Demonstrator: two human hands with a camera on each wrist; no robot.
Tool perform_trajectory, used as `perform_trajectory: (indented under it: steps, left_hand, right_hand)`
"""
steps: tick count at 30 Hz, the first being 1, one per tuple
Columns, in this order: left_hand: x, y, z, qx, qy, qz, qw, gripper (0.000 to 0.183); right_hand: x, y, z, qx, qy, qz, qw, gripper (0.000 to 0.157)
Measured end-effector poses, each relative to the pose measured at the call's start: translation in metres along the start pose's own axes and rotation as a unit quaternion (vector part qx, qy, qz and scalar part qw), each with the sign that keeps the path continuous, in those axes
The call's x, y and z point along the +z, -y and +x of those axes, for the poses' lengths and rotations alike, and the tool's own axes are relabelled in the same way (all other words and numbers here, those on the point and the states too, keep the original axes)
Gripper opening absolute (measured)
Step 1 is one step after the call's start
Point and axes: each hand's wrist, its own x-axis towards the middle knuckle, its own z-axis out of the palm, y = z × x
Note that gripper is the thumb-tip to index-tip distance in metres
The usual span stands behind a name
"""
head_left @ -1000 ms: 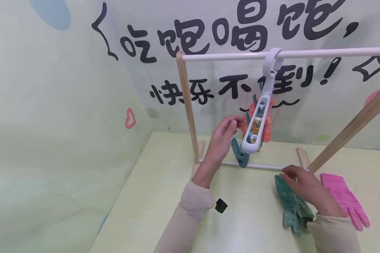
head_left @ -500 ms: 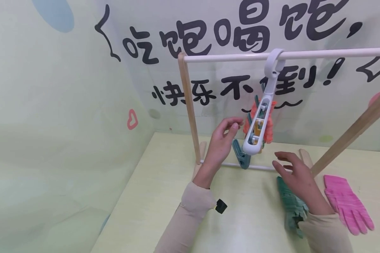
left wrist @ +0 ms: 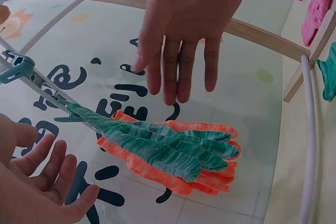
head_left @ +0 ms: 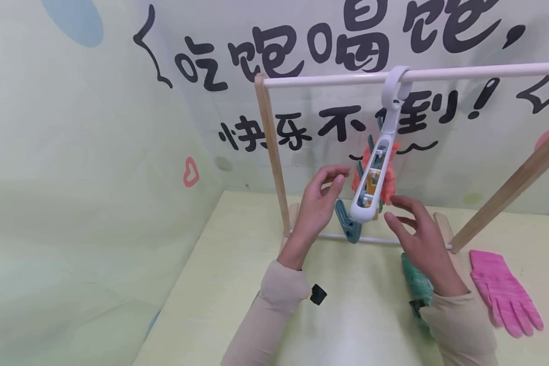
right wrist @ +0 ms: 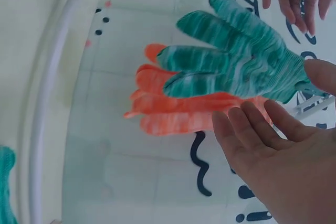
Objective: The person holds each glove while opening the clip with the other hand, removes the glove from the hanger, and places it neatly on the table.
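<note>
My left hand [head_left: 319, 206] is raised left of a white clip hanger [head_left: 361, 212], its fingers loosely bent and holding nothing. On the other side my right hand [head_left: 418, 239] is held up, fingers apart and nothing in them. Between the hands hang an orange glove [left wrist: 139, 169] and, in front of it, a green glove [left wrist: 157, 145], by their cuffs from the hanger's clips. In the right wrist view the right fingers [right wrist: 247, 129] overlap the edge of the orange glove. A dark teal clip [head_left: 349, 223] sits at the hanger's near end.
The hanger's hook loops over the white rail [head_left: 320, 81] of a wooden-legged rack [head_left: 272, 152]. A second green glove [head_left: 416, 279] lies on the table [head_left: 238, 284], partly hidden by the right forearm. Pink gloves [head_left: 505, 292] lie at the right. A printed wall stands behind.
My right hand has risen from the green glove on the table, moving up and left toward the hanger. My left hand has stayed nearly in place.
</note>
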Motion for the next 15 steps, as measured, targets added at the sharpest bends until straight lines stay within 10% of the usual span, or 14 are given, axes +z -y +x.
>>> perform_trajectory:
  steps: [15]
  left_hand:
    - [-0.002, -0.007, -0.002, 0.003, -0.005, 0.017, 0.9998, 0.031]
  right_hand:
    - [0.005, 0.019, 0.035, -0.008, 0.009, 0.039, 0.999, 0.065]
